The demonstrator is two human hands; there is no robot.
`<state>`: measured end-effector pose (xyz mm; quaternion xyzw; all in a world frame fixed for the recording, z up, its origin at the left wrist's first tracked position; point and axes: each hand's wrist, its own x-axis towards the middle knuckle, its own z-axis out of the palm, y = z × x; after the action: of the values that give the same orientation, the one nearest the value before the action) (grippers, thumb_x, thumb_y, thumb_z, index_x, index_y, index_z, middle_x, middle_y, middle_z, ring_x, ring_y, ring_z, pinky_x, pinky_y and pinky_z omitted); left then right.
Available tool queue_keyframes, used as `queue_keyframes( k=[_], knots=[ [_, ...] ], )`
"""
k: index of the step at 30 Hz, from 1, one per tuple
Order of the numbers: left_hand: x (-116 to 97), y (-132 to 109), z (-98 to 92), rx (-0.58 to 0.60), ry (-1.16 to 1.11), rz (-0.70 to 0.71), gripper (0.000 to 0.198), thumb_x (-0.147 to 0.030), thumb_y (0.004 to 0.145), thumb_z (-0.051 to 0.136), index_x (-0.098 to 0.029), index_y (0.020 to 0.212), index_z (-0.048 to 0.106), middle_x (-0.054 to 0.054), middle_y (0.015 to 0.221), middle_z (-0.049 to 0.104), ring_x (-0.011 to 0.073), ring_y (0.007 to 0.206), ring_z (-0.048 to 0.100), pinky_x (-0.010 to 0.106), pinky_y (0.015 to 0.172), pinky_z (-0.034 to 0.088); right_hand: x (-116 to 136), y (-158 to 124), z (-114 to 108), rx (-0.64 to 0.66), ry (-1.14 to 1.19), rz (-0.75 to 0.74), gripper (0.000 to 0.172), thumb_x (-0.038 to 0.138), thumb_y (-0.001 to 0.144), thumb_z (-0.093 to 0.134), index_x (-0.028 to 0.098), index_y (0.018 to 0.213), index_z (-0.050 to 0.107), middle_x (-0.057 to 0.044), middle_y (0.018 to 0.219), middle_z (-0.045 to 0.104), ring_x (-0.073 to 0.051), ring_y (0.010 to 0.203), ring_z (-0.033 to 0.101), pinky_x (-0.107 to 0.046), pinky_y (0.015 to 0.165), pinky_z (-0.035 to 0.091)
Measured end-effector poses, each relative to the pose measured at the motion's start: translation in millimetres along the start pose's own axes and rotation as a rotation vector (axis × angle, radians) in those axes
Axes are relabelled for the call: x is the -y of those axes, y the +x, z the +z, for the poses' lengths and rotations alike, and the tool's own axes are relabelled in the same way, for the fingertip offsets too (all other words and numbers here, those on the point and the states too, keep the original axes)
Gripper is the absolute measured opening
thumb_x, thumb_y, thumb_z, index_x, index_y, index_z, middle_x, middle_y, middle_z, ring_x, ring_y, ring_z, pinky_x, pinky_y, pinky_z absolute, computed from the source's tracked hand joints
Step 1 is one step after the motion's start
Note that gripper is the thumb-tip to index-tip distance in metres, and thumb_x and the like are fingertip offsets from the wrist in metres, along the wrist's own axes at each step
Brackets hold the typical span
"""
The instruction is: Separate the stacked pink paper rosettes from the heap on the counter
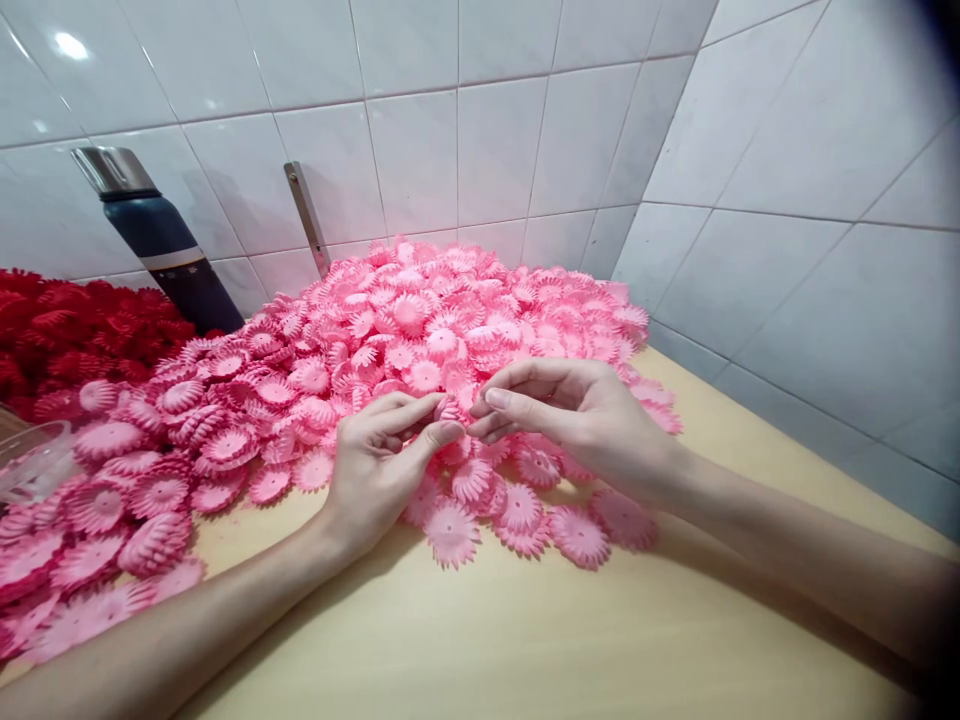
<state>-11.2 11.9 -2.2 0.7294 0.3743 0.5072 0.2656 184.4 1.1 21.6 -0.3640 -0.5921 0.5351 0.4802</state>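
A big heap of pink flower-shaped plastic pieces (420, 320) covers the back of a light wooden table (525, 630). My left hand (379, 465) and my right hand (577, 410) meet at the heap's front edge. Both pinch one small pink flower piece (450, 410) between thumbs and fingertips, just above the loose pieces. Several single pink flowers (517, 515) lie flat under and in front of my hands.
A pile of red flower pieces (67, 330) lies at the far left. A dark blue bottle with a metal cap (161, 240) and a metal strip (306, 215) lean on the white tiled wall. A clear plastic container (30, 460) sits at the left edge.
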Motion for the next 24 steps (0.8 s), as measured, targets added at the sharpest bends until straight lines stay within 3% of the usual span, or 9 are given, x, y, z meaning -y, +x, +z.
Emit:
queue_keyframes(
  k=[6,11,14,17,21,24],
  knots=[
    [-2.6,4.6,-0.7,0.003,0.005,-0.035,0.014,-0.023,0.080,0.068,-0.016,0.068,0.072,0.001,0.063,0.060,0.0119,0.060,0.050,0.023,0.053,0.041,2.3,-1.7,1.0,0.005,-0.008,0.031,0.016,0.033,0.079,0.072,0.018,0.083,0.069,-0.004,0.080,0.073,-0.019,0.080,0.072,-0.032,0.076,0.059],
    [-3.1,6.4,-1.2,0.034,-0.056,-0.138,0.021,-0.026,0.081,0.066,-0.014,0.064,0.070,0.002,0.064,0.061,0.0121,0.060,0.053,0.023,0.053,0.044,1.2,-1.5,0.5,0.023,-0.003,0.024,0.015,0.031,0.076,0.074,0.018,0.083,0.069,-0.003,0.080,0.073,-0.018,0.079,0.072,-0.032,0.076,0.059],
    [-1.4,6.4,1.1,0.026,-0.199,-0.191,0.015,-0.029,0.080,0.068,-0.015,0.086,0.073,0.001,0.071,0.064,0.0120,0.065,0.058,0.023,0.059,0.050,-0.2,-1.3,0.0,0.034,-0.013,0.016,0.015,0.029,0.076,0.074,0.018,0.085,0.069,-0.004,0.080,0.073,-0.019,0.079,0.072,-0.033,0.077,0.059],
    [-0.4,5.8,3.1,0.048,-0.360,-0.197,0.040,-0.028,0.079,0.070,-0.021,0.118,0.065,0.000,0.079,0.067,0.0112,0.070,0.063,0.022,0.065,0.055,-1.4,-1.7,0.1,0.044,-0.019,0.023,0.016,0.028,0.076,0.074,0.018,0.087,0.068,-0.004,0.081,0.074,-0.019,0.080,0.072,-0.033,0.078,0.059],
    [-0.2,4.5,3.0,0.137,-0.420,-0.277,0.042,-0.030,0.081,0.068,-0.020,0.121,0.065,0.003,0.080,0.073,0.0139,0.071,0.069,0.026,0.071,0.059,-2.1,-1.7,0.8,0.054,-0.008,0.015,0.016,0.027,0.076,0.074,0.018,0.086,0.067,-0.003,0.080,0.074,-0.018,0.079,0.072,-0.034,0.079,0.059],
    [1.0,3.8,2.5,0.175,-0.466,-0.292,0.053,-0.023,0.073,0.076,-0.023,0.125,0.062,0.002,0.081,0.075,0.0157,0.073,0.070,0.029,0.073,0.060,-2.3,-0.5,0.7,0.027,-0.018,0.012,0.016,0.028,0.075,0.075,0.018,0.085,0.067,-0.003,0.077,0.073,-0.018,0.077,0.072,-0.033,0.077,0.059]
  ],
)
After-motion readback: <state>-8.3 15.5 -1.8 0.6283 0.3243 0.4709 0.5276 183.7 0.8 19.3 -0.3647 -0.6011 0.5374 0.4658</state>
